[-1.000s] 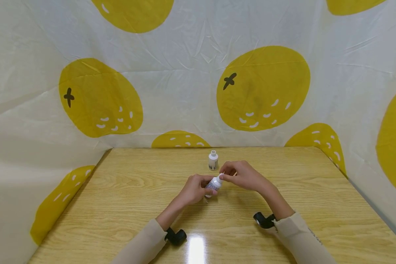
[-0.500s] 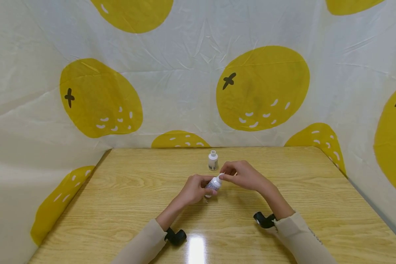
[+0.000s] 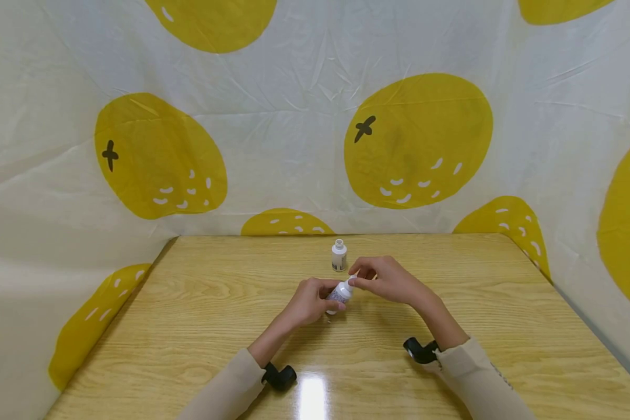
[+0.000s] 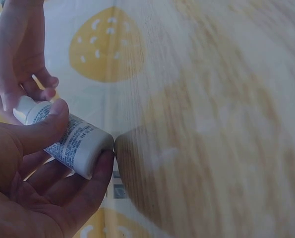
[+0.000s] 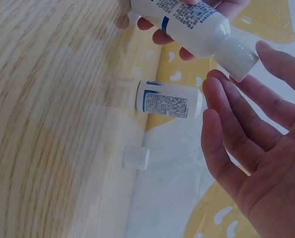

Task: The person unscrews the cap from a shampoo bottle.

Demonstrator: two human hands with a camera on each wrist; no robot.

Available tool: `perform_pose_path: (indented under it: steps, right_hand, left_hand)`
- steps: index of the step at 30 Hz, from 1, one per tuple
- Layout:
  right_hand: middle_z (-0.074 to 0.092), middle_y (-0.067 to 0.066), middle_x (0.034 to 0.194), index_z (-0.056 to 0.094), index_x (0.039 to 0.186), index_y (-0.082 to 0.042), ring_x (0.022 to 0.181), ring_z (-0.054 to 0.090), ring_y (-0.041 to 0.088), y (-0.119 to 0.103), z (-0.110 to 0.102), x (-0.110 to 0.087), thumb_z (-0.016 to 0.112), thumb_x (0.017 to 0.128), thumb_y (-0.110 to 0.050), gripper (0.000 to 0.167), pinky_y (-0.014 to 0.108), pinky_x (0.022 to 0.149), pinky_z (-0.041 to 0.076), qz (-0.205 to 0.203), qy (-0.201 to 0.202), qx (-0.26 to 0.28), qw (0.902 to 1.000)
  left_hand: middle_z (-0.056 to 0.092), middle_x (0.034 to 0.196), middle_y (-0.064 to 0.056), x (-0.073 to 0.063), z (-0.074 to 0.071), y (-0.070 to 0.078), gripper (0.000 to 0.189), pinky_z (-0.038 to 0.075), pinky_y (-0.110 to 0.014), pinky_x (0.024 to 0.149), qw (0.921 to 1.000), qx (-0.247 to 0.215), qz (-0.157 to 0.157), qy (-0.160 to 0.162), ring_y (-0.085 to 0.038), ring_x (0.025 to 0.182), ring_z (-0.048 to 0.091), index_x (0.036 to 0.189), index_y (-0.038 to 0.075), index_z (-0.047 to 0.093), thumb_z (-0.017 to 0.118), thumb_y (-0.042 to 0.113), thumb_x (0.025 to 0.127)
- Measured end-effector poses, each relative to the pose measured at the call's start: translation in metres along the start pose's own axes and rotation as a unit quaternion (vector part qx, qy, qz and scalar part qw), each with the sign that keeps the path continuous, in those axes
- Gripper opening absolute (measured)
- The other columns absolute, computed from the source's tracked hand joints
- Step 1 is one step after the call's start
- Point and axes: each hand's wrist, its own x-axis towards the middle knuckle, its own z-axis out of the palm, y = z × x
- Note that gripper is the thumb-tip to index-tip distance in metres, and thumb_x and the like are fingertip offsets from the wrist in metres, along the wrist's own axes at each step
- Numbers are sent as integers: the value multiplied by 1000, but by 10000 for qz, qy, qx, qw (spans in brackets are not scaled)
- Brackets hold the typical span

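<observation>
A small white bottle with fine printed text [image 3: 339, 293] is tilted over the table, its top pointing up and to the right in the head view. My left hand [image 3: 308, 304] grips its body, thumb on the near side and fingers beneath, as the left wrist view shows. At the top end, the thumb and index finger of my right hand [image 3: 391, 280] pinch the white cap [image 5: 237, 58], which sits on the bottle's neck. The other right fingers spread loosely below it in the right wrist view.
Beyond the hands, a second white bottle [image 3: 339, 258] stands upright with its threaded neck uncapped. A loose white cap [image 5: 136, 157] rests on the wooden table [image 3: 215, 326], hidden behind my right hand in the head view. A fruit-print cloth [image 3: 283, 157] hangs behind the table.
</observation>
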Motion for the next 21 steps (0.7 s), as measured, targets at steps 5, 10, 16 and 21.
perform_pose_path:
  steps: [5, 10, 16, 21]
  right_hand:
    - [75, 3, 91, 73, 107, -10, 82, 66, 10, 2, 0, 1, 72, 99, -24, 17, 26, 74, 54, -52, -50, 44, 10000]
    - [74, 0, 91, 73, 109, -9, 83, 66, 11, 2, -1, 0, 72, 99, -25, 19, 26, 75, 55, -100, -65, 34, 9999]
    - [75, 6, 92, 73, 108, -11, 82, 65, 11, 0, -1, 0, 72, 99, -25, 17, 26, 74, 55, 41, -39, 92, 9999]
    - [75, 3, 92, 73, 108, -10, 84, 66, 11, 2, -1, 0, 72, 99, -22, 16, 27, 76, 56, -88, -81, 33, 9999]
  left_hand:
    - [79, 110, -3, 0, 0, 0, 35, 58, -31, 82, 10000, -19, 5, -10, -13, 99, 72, 122, 16, 78, 82, 16, 88]
    - [79, 110, -3, 0, 0, 0, 34, 57, -28, 82, 10000, -1, 36, -10, -11, 98, 71, 122, 16, 78, 82, 17, 88]
    - [79, 108, -5, 1, 0, -2, 33, 57, -26, 79, 9999, 27, 122, 19, -12, 96, 72, 120, 15, 78, 83, 16, 87]
    - [79, 110, -6, 2, 0, -3, 34, 57, -27, 81, 10000, -17, 83, -5, -13, 98, 72, 121, 14, 78, 83, 17, 88]
